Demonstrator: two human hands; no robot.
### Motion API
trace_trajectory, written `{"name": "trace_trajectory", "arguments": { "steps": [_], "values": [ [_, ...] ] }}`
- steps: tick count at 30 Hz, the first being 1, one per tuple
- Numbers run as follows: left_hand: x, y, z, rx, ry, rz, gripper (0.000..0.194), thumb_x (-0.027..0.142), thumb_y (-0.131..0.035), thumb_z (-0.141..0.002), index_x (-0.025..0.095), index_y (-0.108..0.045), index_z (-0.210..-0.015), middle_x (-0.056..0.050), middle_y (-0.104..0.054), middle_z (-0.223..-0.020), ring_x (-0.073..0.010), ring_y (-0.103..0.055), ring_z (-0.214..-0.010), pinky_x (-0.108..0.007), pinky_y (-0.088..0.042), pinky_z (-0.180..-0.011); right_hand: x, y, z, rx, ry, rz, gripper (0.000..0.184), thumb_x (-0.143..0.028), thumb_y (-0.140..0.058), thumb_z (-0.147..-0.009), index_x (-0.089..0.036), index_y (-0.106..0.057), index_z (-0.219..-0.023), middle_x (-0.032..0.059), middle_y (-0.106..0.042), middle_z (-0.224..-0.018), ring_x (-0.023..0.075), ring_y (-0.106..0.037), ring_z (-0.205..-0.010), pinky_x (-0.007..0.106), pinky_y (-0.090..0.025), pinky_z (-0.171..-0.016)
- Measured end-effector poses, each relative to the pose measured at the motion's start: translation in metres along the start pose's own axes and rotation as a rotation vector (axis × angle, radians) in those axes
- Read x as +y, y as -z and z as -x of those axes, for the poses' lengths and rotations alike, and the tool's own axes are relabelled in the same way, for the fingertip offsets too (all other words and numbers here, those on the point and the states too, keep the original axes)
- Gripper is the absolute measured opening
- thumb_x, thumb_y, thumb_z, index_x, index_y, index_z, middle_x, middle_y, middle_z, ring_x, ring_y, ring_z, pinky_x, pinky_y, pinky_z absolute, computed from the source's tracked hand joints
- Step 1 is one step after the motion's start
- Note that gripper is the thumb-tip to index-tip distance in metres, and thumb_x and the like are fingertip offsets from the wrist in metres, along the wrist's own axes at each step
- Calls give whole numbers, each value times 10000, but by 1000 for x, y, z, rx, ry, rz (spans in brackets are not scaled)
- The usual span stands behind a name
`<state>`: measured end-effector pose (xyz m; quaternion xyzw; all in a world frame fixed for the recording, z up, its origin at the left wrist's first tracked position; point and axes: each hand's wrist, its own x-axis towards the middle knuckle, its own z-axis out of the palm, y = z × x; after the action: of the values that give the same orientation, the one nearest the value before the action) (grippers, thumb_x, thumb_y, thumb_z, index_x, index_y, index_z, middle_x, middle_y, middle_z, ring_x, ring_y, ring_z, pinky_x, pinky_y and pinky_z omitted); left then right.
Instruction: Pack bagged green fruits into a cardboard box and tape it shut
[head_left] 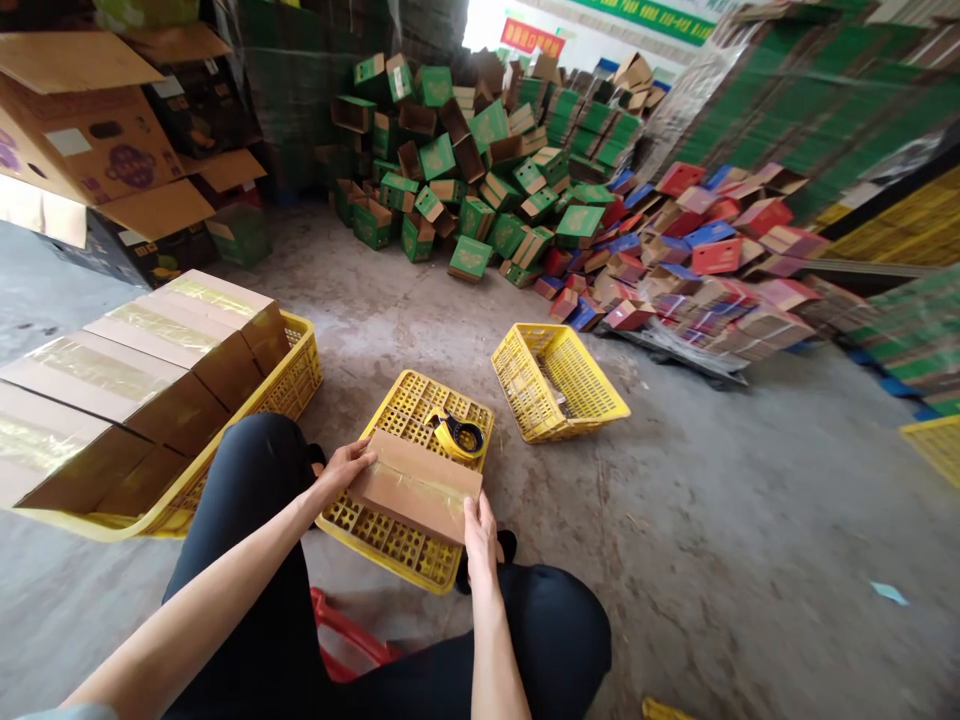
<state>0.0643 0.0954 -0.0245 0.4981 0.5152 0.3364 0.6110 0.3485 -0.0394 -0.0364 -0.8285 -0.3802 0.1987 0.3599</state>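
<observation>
Between my two hands is a brown cardboard box [420,487], its long face turned up and a strip of clear tape along it. My left hand [343,472] is closed on its left end, thumb on top. At the right end my right hand [481,530] grips the edge, the fingers partly hidden. Beneath the box, an upturned yellow plastic crate [409,570] with a perforated bottom serves as a surface between my knees. A yellow tape dispenser [456,436] with a dark roll core lies on that crate, just beyond the box.
To the left, a long yellow crate [304,368] holds several taped brown boxes [112,375]. Another yellow crate [561,385] sits tilted ahead. Farther off are heaps of green boxes [472,215] and red and blue boxes [712,255]. Something red [349,635] shows between my legs.
</observation>
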Motion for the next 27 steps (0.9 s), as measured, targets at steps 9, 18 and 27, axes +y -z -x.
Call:
{"name": "trace_trajectory", "arguments": {
  "steps": [9, 18, 27],
  "values": [
    [-17, -13, -1, 92, -38, -157, 642, 537, -542, -970, 139, -561, -1473, -169, -510, -1587, -329, -419, -1519, -481, -259, -1274, 6, -17, 0, 58, -86, 46, 876, -723, -317, -885, -82, -651, -1381, 231, -727, -1293, 377, -684, -1218, 445, -533, -998],
    [-19, -25, 3, 143, -86, -262, 537, 479, -505, -1030, 200, -510, -1489, -154, -569, -1534, -303, -506, -1454, -464, -354, -1219, 3, -29, 6, 77, -42, 87, 1046, -782, -180, -913, 12, -443, -1541, 315, -622, -1416, 415, -680, -1224, 494, -515, -1017],
    [-12, -22, -5, 190, -15, 47, 685, 540, -783, -825, 151, -667, -1376, -150, -684, -1404, -367, -584, -1367, -441, -422, -1175, -14, -20, 10, 25, -211, -79, 925, -730, -318, -937, -78, -381, -1590, 240, -500, -1576, 343, -556, -1403, 440, -459, -1124]
  ]
}}
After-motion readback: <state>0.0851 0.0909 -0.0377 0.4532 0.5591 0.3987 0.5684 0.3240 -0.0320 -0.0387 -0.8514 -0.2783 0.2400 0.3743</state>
